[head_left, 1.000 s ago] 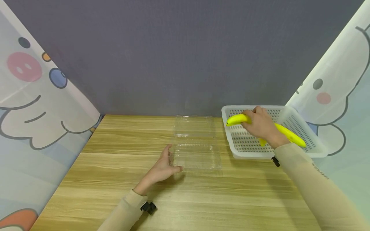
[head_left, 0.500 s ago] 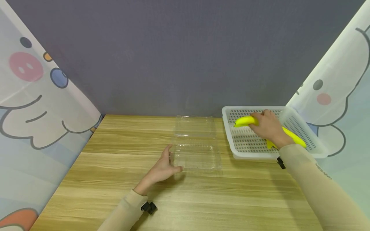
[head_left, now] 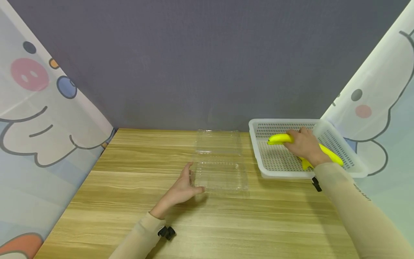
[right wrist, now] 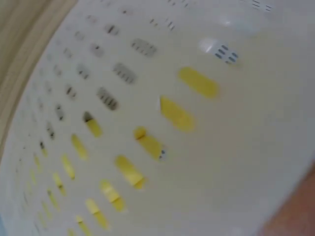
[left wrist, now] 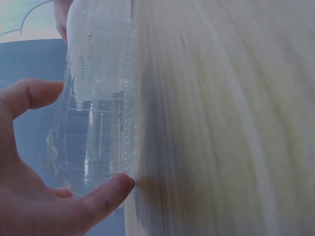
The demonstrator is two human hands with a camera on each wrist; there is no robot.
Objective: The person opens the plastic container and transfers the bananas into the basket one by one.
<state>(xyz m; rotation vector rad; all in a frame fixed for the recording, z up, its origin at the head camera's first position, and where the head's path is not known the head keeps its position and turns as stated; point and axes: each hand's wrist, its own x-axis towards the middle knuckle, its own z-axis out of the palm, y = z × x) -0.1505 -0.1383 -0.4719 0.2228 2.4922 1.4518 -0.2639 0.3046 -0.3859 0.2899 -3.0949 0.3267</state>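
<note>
Over the white slotted basket (head_left: 255,151), my right hand (head_left: 304,145) grips a yellow banana (head_left: 279,139). Its dark tip points left, and its stem end shows below the palm. A second banana (head_left: 333,157) lies in the basket, partly behind the wrist. In the right wrist view, yellow (right wrist: 177,113) shows through the slots of the basket wall (right wrist: 236,137); the fingers are out of that view. My left hand (head_left: 181,185) holds the near left corner of a clear plastic clamshell box (head_left: 221,176), thumb and fingers spread around it. The box's lid (head_left: 218,142) is laid back.
The box and basket stand on a wood-grain table (head_left: 139,154), the basket at its right back corner. A dark grey panel (head_left: 207,64) rises directly behind. Cartoon-printed sheets (head_left: 48,108) hang at both sides.
My right hand has moved right with the banana and a little toward the basket's near side. The left hand, the clamshell box and the second banana have stayed in place.
</note>
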